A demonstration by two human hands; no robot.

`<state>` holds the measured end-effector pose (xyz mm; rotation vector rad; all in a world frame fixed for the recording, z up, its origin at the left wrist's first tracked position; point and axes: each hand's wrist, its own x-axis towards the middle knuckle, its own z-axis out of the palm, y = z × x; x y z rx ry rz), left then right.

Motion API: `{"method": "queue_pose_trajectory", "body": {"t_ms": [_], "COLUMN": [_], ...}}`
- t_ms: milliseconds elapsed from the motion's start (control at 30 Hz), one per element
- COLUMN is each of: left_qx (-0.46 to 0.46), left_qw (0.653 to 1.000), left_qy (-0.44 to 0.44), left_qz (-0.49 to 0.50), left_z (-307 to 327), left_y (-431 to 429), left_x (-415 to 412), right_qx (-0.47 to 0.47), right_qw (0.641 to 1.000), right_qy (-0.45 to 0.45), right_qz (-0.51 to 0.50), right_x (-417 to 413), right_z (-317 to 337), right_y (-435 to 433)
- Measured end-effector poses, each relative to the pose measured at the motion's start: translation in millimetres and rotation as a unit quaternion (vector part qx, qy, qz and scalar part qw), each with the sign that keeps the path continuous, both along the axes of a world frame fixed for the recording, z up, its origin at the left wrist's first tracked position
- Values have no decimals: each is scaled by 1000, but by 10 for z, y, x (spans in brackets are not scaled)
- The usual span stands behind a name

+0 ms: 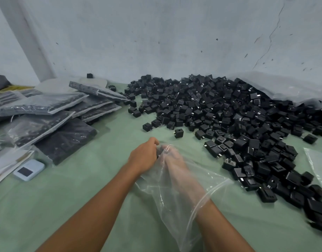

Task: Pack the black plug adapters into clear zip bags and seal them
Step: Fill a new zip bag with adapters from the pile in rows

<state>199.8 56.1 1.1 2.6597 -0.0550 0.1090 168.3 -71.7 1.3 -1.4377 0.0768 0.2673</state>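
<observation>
My right hand (172,158) is pushed deep inside a clear zip bag (176,191), which covers it up to the forearm. Its fingers curl near the bag's far end around a small dark piece that looks like a black plug adapter (158,154), blurred by the plastic. From outside, my left hand (143,157) grips that same far end of the bag with its fingers curled. A large heap of loose black plug adapters (229,115) spreads over the right half of the green surface. One adapter (178,133) lies alone just beyond my hands.
Several filled, flat zip bags (47,113) are stacked at the left. A small pale blue device (29,170) and papers lie near them. Another empty clear bag (318,166) lies at the right edge. A big plastic sheet (284,86) drapes against the wall behind the heap.
</observation>
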Motion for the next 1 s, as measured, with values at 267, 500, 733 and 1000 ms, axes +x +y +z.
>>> {"method": "queue_pose_trajectory", "body": {"t_ms": [267, 500, 733, 1000], "left_qx": [-43, -97, -247, -320], "left_qw": [996, 988, 962, 938], "left_qy": [78, 121, 112, 88], "left_qz": [4, -19, 30, 97], "left_z": [60, 209, 158, 144], "left_y": [23, -50, -106, -162], "left_x": [84, 226, 289, 422], "right_qx": [-100, -209, -295, -121], "right_qw": [994, 975, 951, 992], "right_qy": [-27, -9, -28, 6], "right_qz": [21, 79, 91, 40], "right_x": [157, 276, 214, -19], "right_z": [-48, 55, 75, 65], "right_y": [-59, -63, -19, -100]}}
